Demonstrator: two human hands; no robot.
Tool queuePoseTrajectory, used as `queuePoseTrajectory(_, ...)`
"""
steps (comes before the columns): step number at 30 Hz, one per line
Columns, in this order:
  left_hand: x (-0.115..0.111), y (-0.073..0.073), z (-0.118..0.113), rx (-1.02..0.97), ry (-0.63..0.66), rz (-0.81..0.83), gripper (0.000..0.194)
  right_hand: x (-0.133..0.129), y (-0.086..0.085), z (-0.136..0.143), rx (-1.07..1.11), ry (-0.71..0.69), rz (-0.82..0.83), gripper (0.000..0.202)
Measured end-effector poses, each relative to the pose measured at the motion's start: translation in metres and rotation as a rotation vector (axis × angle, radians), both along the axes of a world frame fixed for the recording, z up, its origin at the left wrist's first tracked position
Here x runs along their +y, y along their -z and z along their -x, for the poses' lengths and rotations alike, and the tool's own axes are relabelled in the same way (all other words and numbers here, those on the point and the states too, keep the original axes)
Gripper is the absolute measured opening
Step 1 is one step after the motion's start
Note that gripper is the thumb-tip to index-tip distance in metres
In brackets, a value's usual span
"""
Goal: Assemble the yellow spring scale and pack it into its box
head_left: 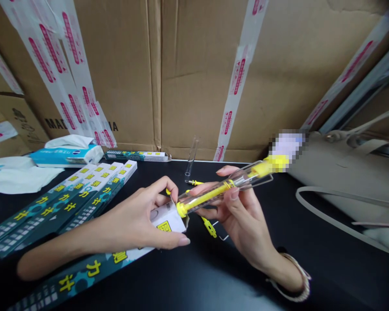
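A clear tube with yellow parts point(210, 194) is pinched in my right hand point(243, 211), tilted up to the right. Its lower yellow end is at the open mouth of a long narrow white and teal box point(94, 268). Around that box's open end my left hand point(145, 216) is closed, thumb below and fingers above. Whether the tube's tip is inside the box I cannot tell. Beneath my right hand lies a yellow part point(209, 227) with a bent metal wire. A small yellow part with a metal hook point(195, 182) lies behind the tube.
Several similar boxes point(81, 196) lie side by side at left, another box point(136, 156) farther back. A blue tissue pack point(68, 155) and white packaging point(19, 175) sit at back left. An empty clear tube point(192, 156) stands near the cardboard point(197, 86). A grey bag point(337, 177) is at right.
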State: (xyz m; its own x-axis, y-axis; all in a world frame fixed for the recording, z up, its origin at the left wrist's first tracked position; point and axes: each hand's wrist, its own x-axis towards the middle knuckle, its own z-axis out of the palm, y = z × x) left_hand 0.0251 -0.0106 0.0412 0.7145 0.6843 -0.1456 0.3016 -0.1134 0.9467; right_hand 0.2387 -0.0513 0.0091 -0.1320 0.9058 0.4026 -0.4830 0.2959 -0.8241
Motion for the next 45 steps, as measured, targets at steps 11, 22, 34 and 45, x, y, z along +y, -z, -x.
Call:
queuePoseTrajectory(11,0.001,0.001,-0.001,0.014,0.002,-0.033,0.052,0.0,0.003,0.002,-0.013,-0.049,0.107,0.016)
queuePoseTrajectory(22,0.004,0.006,-0.002,0.041,0.006,-0.097,0.049,0.001,0.001,0.005,-0.067,-0.057,0.369,0.052)
queuePoseTrajectory(34,-0.005,-0.003,-0.002,0.11,-0.025,-0.162,0.047,-0.006,0.001,0.007,-0.103,-0.111,0.299,0.018)
queuePoseTrajectory(45,-0.01,-0.01,-0.004,0.056,0.011,-0.116,0.044,-0.003,-0.002,0.008,-0.151,-0.01,0.211,0.026)
